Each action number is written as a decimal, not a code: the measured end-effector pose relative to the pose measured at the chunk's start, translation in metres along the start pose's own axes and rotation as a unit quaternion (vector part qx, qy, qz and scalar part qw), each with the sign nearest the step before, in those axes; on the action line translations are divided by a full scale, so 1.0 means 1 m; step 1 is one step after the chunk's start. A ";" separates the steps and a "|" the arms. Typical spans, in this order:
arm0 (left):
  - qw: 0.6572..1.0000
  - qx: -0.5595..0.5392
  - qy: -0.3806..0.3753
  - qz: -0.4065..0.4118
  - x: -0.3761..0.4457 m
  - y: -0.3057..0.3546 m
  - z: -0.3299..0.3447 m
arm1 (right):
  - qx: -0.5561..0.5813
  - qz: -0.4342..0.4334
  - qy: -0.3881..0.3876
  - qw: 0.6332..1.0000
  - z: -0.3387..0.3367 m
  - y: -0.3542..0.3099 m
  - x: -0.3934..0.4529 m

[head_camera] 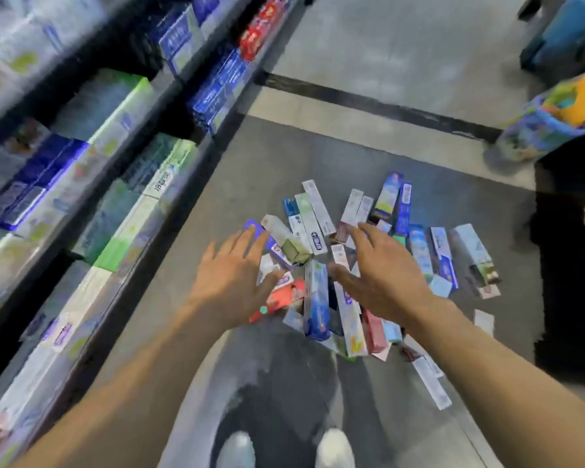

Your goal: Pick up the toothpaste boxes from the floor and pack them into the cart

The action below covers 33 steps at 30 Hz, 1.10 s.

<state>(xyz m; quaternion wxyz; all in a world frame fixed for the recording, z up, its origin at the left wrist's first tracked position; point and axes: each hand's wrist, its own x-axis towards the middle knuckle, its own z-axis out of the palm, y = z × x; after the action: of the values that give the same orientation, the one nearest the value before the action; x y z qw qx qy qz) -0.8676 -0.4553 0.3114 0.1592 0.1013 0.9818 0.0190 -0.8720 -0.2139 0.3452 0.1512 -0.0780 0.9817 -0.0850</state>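
Several toothpaste boxes (318, 228) lie in a loose heap on the grey floor, in blue, white, green and red colours. My left hand (232, 276) hovers over the heap's left side with its fingers spread and holds nothing. My right hand (382, 275) hovers over the middle of the heap, fingers also spread and empty. A blue and white box (315, 300) lies between the two hands. No cart is clearly in view.
Store shelves (115, 157) stocked with boxed toothpaste run along the left. A dark strip (379, 104) crosses the floor beyond the heap. A colourful bag (554, 119) and a black block (571, 265) stand at the right. My shoes (335, 447) show at the bottom.
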 end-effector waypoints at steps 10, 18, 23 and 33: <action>0.998 0.027 0.049 0.005 0.112 -0.070 0.268 | -0.076 -0.021 -0.020 0.997 0.277 0.046 0.119; 0.990 0.067 0.121 0.023 0.158 -0.100 0.244 | -0.137 -0.017 0.046 0.989 0.258 0.051 0.173; 0.988 0.039 0.149 -0.007 0.152 -0.087 0.227 | -0.085 0.006 0.056 0.995 0.247 0.044 0.148; 0.996 0.064 0.052 0.028 0.133 -0.092 0.275 | -0.066 0.040 -0.057 0.995 0.318 0.038 0.123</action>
<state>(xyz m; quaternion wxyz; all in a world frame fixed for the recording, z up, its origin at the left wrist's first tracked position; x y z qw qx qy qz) -0.9214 -0.5163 0.0032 0.1003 0.1378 0.9848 -0.0340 -0.8935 -0.2447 0.0041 0.2051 -0.0529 0.9773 -0.0094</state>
